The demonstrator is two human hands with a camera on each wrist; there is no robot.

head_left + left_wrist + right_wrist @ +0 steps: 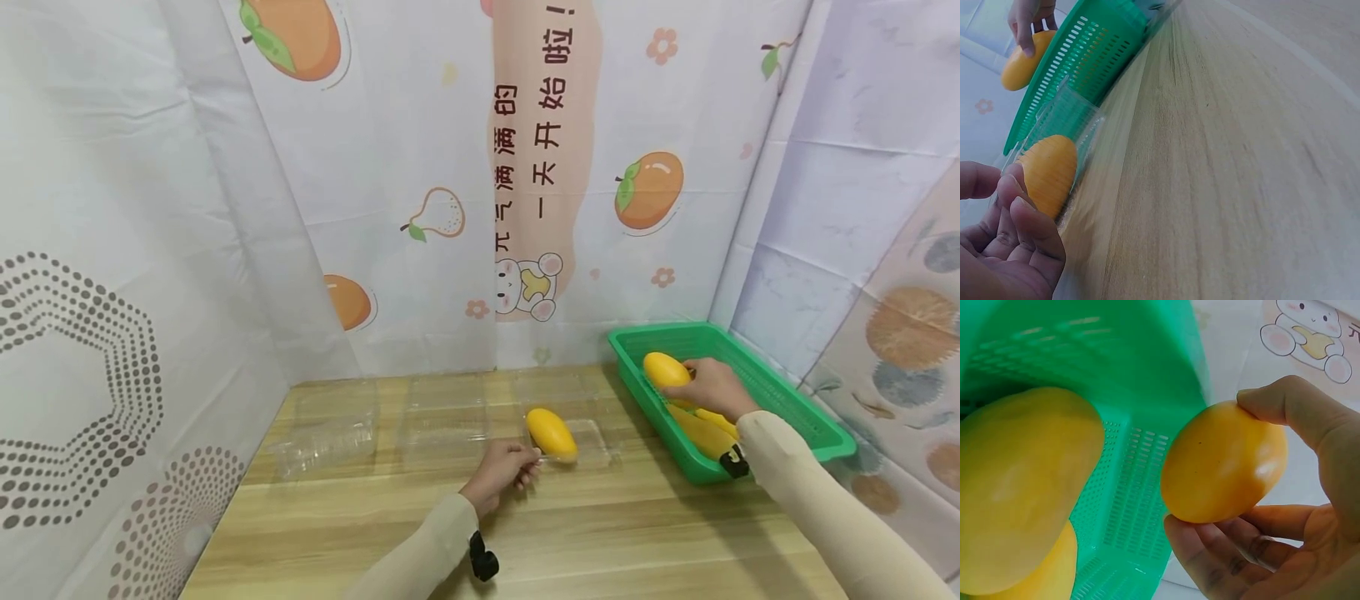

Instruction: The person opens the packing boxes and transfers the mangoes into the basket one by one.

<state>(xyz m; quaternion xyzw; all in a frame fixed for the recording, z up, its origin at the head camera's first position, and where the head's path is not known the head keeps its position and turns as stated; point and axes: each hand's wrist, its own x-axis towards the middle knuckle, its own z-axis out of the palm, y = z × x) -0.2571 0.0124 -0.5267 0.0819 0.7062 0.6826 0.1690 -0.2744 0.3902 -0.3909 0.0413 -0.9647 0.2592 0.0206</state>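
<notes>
My right hand (pixel 716 388) holds a yellow mango (pixel 667 370) over the left rim of the green basket (pixel 813 417), its thumb on one side and fingers on the other in the right wrist view. Beneath it, more mangoes (pixel 1022 481) lie inside the basket. At the table's middle, my left hand (pixel 501 473) pinches the near edge of a clear plastic box (pixel 600 446) between thumb and fingers. Another mango (pixel 551 433) lies in that box, right by the left fingertips; in the left wrist view the fingers hide part of it.
Two more clear plastic boxes stand to the left, one in the middle (pixel 444 417) and one at the far left (pixel 326 437). A printed cloth (pixel 442 317) hangs behind the wooden table (pixel 637 542), and the basket sits near the cloth on the right.
</notes>
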